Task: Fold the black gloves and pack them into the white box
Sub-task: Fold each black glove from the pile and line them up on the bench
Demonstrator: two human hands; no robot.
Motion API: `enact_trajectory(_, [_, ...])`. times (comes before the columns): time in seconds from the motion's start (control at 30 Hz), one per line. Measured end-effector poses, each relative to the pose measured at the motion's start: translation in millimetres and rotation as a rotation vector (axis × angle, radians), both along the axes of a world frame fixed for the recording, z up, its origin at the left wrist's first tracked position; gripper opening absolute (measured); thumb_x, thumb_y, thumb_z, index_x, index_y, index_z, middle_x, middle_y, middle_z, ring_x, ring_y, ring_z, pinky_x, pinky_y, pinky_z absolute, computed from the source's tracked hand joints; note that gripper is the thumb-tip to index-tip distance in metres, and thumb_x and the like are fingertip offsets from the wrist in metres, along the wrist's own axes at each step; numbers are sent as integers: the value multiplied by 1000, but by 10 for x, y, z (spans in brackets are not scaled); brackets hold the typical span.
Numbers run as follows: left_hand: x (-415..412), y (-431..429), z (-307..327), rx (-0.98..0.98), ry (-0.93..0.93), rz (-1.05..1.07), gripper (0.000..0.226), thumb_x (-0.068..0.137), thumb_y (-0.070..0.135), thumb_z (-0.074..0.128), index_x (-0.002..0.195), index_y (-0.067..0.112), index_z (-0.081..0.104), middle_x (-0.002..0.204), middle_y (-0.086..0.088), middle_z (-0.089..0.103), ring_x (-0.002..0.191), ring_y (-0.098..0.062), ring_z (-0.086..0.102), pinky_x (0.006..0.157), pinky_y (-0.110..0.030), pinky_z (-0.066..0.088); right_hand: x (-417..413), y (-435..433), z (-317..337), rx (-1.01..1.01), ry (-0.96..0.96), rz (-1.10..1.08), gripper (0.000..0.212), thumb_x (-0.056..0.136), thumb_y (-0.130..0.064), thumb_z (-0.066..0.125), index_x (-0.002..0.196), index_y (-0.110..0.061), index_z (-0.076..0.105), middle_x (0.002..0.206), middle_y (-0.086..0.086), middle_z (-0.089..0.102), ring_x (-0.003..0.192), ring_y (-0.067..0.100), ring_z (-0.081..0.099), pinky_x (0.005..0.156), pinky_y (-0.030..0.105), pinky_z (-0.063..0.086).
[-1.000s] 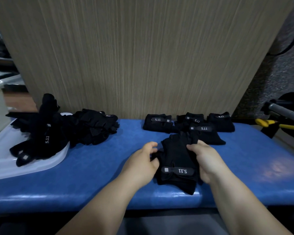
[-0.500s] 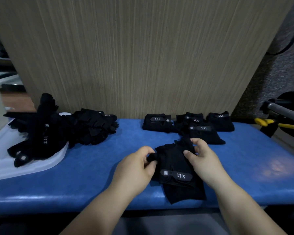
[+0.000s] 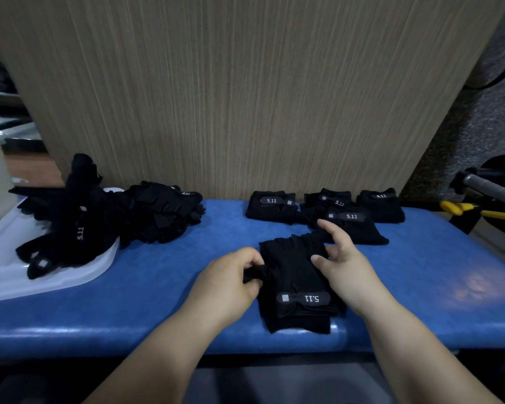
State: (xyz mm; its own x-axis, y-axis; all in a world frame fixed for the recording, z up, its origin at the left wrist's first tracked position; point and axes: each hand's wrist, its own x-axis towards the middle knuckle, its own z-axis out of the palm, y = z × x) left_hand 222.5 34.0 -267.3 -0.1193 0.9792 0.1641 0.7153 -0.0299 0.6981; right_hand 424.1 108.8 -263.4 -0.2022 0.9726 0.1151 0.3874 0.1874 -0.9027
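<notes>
While the left hand [image 3: 228, 284] pinches the black glove [image 3: 295, 275], the right hand [image 3: 344, 272] touches it, grip released.

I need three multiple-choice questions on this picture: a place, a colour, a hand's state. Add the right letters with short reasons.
1. Where do the unfolded gloves lie? A) on and beside the white tray, at the left B) in a drawer C) on the floor
2. What colour is the table top? A) red B) blue C) green
3. What does the left hand do? A) lies flat B) pinches the glove's edge C) hangs down
Answers: 1 A, they sprawl over its rim; 2 B, plainly blue; 3 B, fingers curl on fabric.
</notes>
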Motion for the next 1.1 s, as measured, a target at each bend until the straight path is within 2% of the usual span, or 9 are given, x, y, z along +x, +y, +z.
enact_trajectory(0.07, [-89, 17, -14, 17, 32, 74, 21, 82, 21, 64, 86, 38, 54, 84, 16, 64, 79, -7, 58, 69, -29, 48, -107, -20, 49, 40, -31, 39, 69, 92, -11, 61, 131, -60, 32, 99, -10, 63, 84, -6, 58, 66, 0, 41])
enact_trajectory(0.13, [-186, 18, 3, 30, 91, 140, 19, 82, 21, 62, 86, 38, 53, 88, 15, 62, 80, -7, 56, 66, -27, 43, -233, -12, 69, 63, -26, 116, 69, 92, -14, 61, 133, -61, 31, 107, -16, 63, 93, -7, 58, 75, 0, 39])
enact_trajectory(0.3, [-404, 12, 51, 42, 101, 249, 17, 81, 17, 60, 81, 33, 53, 87, 11, 58, 80, -8, 54, 66, -26, 38, -499, -5, 36, 213, -327, 213, 51, 84, -36, 69, 130, -44, 50, 139, -5, 45, 134, 10, 35, 109, 20, 27])
enact_trajectory(0.4, [-466, 26, 12, 61, 19, 254, 22, 80, 17, 60, 79, 37, 51, 90, 13, 59, 81, -7, 56, 67, -25, 40, -565, -33, -19, 240, -371, 180, 46, 80, -41, 72, 122, -45, 53, 154, 0, 23, 144, 15, 15, 115, 28, 18])
enact_trajectory(0.5, [-511, 20, 11, 56, -138, 214, 32, 83, 18, 60, 85, 49, 54, 101, 21, 60, 78, -4, 59, 73, -25, 45, -545, -37, -44, 277, -216, 106, 36, 76, -38, 76, 105, -42, 56, 141, -5, 30, 132, 9, 34, 110, 31, 33])
enact_trajectory(0.57, [-544, -13, 19, 58, -254, 179, 36, 85, 17, 59, 90, 53, 57, 108, 20, 62, 83, -9, 65, 82, -30, 50, -480, -46, -31, 300, -163, 2, 28, 76, -41, 75, 94, -38, 55, 119, -11, 41, 103, 3, 49, 92, 26, 43])
enact_trajectory(0.67, [-564, -101, 32, 63, -300, 139, 25, 91, 19, 58, 96, 43, 57, 111, 17, 60, 76, 0, 64, 74, -20, 46, -309, -71, -19, 256, -114, 77, 33, 67, -55, 75, 85, -34, 58, 95, -10, 52, 75, 5, 50, 72, 20, 39])
enact_trajectory(0.8, [-540, -121, -9, 109, -177, 110, 24, 91, 21, 59, 95, 44, 53, 109, 17, 60, 75, -1, 64, 73, -19, 44, -231, -147, -3, 244, -232, 421, 47, 49, -54, 81, 90, -36, 63, 99, -12, 52, 92, 3, 51, 74, 9, 35])
enact_trajectory(1.1, [-529, -125, -45, 108, -59, 116, 28, 90, 22, 59, 92, 50, 51, 102, 20, 58, 82, -2, 61, 70, -14, 40, -476, -168, 30, 345, -101, 282, 27, 60, -37, 88, 76, -29, 69, 82, -14, 61, 76, 6, 58, 69, 19, 44])
